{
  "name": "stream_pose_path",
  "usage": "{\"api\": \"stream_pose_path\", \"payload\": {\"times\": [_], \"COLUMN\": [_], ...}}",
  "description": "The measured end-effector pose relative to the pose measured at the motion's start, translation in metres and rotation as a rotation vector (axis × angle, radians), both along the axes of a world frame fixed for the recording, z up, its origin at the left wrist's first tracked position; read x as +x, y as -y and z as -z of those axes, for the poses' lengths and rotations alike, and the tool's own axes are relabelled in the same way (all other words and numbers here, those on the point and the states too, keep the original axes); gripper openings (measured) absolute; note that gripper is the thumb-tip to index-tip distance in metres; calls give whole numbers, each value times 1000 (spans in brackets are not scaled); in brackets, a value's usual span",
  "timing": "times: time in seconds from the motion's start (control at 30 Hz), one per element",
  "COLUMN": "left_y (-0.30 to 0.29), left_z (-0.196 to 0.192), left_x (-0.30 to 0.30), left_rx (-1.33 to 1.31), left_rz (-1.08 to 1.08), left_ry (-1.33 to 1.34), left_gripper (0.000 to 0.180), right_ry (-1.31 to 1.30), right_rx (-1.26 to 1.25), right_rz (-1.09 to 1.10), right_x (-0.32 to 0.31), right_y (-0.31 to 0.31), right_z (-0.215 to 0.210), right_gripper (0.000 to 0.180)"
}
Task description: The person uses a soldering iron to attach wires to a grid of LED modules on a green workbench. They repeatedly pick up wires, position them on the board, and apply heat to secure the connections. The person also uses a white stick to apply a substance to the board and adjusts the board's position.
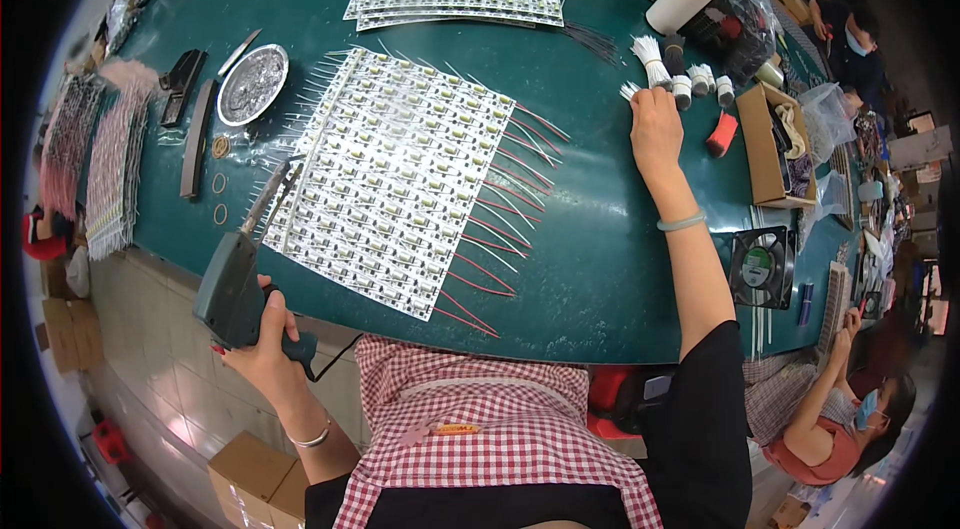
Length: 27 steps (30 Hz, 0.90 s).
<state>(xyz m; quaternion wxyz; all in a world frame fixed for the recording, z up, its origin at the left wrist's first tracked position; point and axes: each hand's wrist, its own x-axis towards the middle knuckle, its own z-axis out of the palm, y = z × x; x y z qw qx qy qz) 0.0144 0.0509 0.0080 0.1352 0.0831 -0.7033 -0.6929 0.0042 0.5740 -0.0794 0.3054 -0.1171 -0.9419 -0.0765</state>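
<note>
Left hand [262, 339] gripped a dark green pistol-shaped soldering gun [235, 279] at the bench [590, 259] edge; right hand [655, 124], arm outstretched, pinched a bundle of thin white wires [650, 57].

Left hand [262, 337] clenched low — right hand [655, 124] outstretched, fingers pinched.

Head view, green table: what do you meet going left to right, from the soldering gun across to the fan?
Left hand gripping the dark pistol-shaped soldering gun → white sheet of LED strips with red leads → right hand at the bundle of white wires → open brown cardboard box, with the black square fan nearer.
</note>
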Motion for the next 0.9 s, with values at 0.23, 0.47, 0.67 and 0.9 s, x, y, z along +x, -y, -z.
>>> {"api": "stream_pose_path", "payload": {"times": [0.23,0.47,0.67,0.9], "left_y": [12,2,10,19], "left_z": [5,10,9,4], "left_x": [2,-3,1,11], "left_rx": [5,22,-2,-4], "left_rz": [11,63,66,-9], "left_ry": [-24,-8,-22,-3], "left_gripper": [32,32,32,33], "right_ry": [-161,-70,0,47], "right_rx": [-151,-205,7,171], "right_rz": [11,-16,-73,77], "right_x": [33,48,6,-5], "right_y": [1,-16,-15,-7], "right_z": [-38,-37,-12,1], "right_gripper": [6,6,6,4]}}
